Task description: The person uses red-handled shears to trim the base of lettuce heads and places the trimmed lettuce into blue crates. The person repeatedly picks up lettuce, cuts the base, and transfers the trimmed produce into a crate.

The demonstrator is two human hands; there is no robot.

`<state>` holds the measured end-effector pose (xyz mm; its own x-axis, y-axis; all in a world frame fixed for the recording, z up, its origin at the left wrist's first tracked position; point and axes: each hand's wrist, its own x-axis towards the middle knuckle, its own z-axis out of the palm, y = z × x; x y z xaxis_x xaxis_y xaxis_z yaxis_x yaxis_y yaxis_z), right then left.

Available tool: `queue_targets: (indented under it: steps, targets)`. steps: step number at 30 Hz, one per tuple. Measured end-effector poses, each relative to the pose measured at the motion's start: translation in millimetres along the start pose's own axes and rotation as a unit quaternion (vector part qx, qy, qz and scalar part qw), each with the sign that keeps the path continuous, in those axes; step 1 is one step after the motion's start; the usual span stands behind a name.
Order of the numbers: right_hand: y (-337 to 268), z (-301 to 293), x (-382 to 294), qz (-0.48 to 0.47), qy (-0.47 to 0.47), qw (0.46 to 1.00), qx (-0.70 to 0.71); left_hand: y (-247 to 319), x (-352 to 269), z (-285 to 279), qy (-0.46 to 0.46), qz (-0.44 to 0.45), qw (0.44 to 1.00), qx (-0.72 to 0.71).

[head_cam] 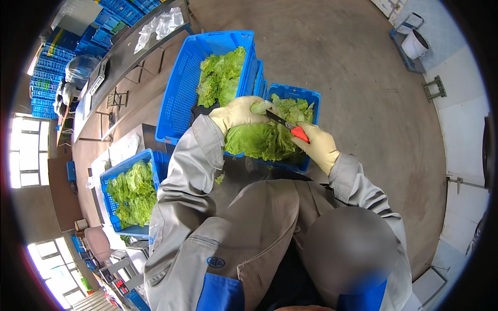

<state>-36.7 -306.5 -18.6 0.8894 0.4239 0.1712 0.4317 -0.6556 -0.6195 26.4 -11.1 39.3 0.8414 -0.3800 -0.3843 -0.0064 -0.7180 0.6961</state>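
Note:
My left hand (239, 112), in a pale yellow glove, grips a head of green leaf lettuce (253, 140). In my right hand (319, 145), gloved alike, is a knife (299, 133) with a red handle and a dark blade. The blade points up and left, right by the lettuce's pale base near my left fingers. Both hands are above a small blue plastic crate (294, 92) with more lettuce (297, 110) inside. Behind my left hand stands a larger blue crate (179, 89), with lettuce heads (223, 74) at its right side.
Left of me, another blue crate (128, 232) holds lettuce (134, 190). A long table (128, 48) bears plastic bags (161, 25). Blue crates (42, 89) are stacked at far left. A platform trolley (404, 50) carries a white bucket (415, 44) by the right wall.

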Motion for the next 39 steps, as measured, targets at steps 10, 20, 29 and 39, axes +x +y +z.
queue_targets:
  steps: [10,20,29,39]
  targets:
    - [-14,-14,-10,0.028,0.008,0.998,-0.051,4,6,8,-0.006,-0.003,0.999,0.054]
    - [-19,-12,-15,0.060,0.026,0.993,-0.096,10,10,15,-0.049,0.004,0.999,0.002]
    - [-9,-38,-19,0.031,-0.062,0.994,-0.081,-1,10,19,-0.103,-0.007,0.994,0.018]
    - [-18,-21,-13,0.057,-0.076,0.995,0.012,6,9,23,-0.086,0.034,0.995,-0.033]
